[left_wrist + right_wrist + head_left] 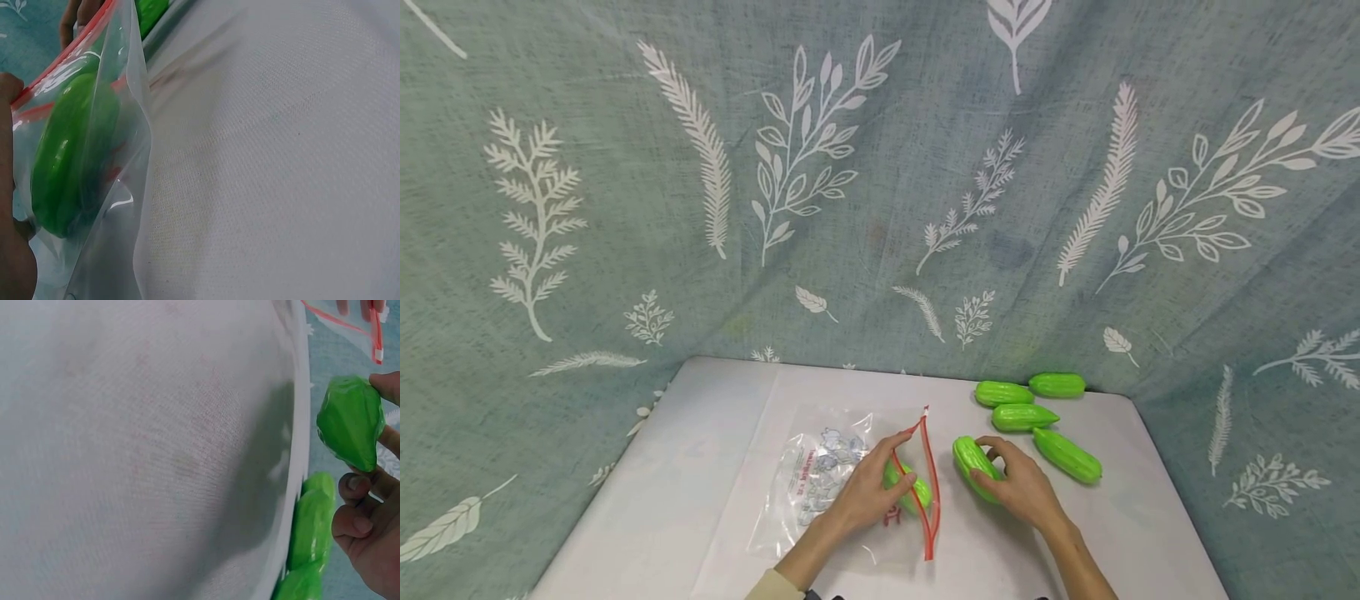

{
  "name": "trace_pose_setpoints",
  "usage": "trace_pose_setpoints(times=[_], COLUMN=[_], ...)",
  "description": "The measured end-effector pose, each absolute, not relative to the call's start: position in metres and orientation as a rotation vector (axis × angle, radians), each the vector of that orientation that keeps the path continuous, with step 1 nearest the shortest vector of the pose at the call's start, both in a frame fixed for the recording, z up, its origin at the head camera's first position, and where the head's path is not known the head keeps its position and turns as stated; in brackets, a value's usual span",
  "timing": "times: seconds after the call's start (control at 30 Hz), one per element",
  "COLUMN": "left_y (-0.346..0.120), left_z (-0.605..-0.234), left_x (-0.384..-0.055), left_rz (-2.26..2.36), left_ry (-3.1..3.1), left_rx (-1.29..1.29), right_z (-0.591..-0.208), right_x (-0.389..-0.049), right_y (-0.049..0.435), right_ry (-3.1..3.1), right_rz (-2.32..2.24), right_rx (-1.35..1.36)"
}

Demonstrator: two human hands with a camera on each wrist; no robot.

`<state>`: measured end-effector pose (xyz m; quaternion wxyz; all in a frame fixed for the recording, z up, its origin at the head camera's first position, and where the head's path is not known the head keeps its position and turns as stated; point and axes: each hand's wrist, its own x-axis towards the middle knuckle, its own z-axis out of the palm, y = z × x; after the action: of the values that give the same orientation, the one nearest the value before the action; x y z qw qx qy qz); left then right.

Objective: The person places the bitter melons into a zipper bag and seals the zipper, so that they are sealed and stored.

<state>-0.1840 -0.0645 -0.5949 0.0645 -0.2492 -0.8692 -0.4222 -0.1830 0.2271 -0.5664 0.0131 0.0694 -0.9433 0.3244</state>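
Observation:
A clear plastic zip bag (820, 483) with a red zip edge lies flat, its mouth parted toward the right. My left hand (872, 483) holds the bag at its mouth, thumb and fingers spread along the red edge. Inside, just behind the zip, is a green ridged cucumber (75, 156), partly covered by the hand in the head view. To the right of the mouth, my right hand (1018, 479) grips another green cucumber (967, 457) between thumb and fingers. In the right wrist view this cucumber (351, 419) shows its tapered end, apart from the bag.
Several more green cucumbers (1024, 417) lie at the back right of the white table (730, 467), one of them (1067, 456) just beyond the right hand. A grey-green curtain (880, 208) with white leaf prints hangs behind and around the table.

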Motion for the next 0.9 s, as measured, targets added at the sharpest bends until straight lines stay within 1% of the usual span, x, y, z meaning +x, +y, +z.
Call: trace_pose_setpoints(times=[0.9], left_y=[-0.066], left_z=[-0.6], left_x=[-0.184], left_rz=[-1.264], left_ry=[-2.587], left_rx=[-0.769], right_z=[-0.566], right_x=[-0.183], right_y=[0.216], right_ry=[-2.916], right_rz=[1.075], right_rx=[0.182])
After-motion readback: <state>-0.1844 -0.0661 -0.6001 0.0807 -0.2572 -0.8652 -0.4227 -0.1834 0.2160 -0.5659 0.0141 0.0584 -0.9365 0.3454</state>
